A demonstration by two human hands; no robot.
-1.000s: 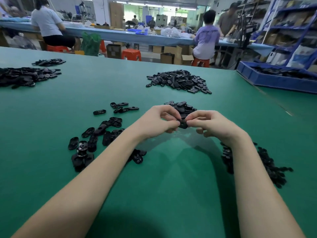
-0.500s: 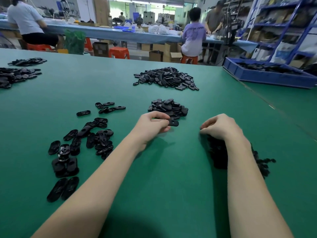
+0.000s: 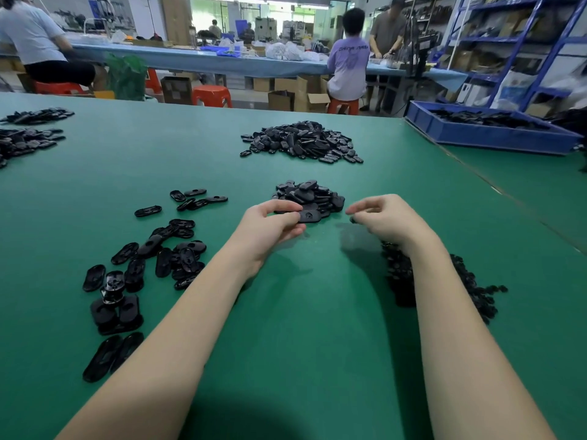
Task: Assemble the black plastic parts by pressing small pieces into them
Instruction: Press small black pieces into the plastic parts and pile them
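Pinching a black oval part (image 3: 308, 216) in the left hand (image 3: 270, 228), just at 6 o'clock of the near pile (image 3: 309, 195); right hand (image 3: 386, 219) curled, possibly nipping a small piece; lining up squarely before pressing

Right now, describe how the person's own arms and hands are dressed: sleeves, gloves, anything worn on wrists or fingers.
Both arms are bare along their whole visible length; no sleeve enters the head view. The left hand and right hand wear no gloves. No watch, bracelet or strap shows on either wrist, and no ring on the fingers that can be seen. No tape, markings or cables appear on the arms.
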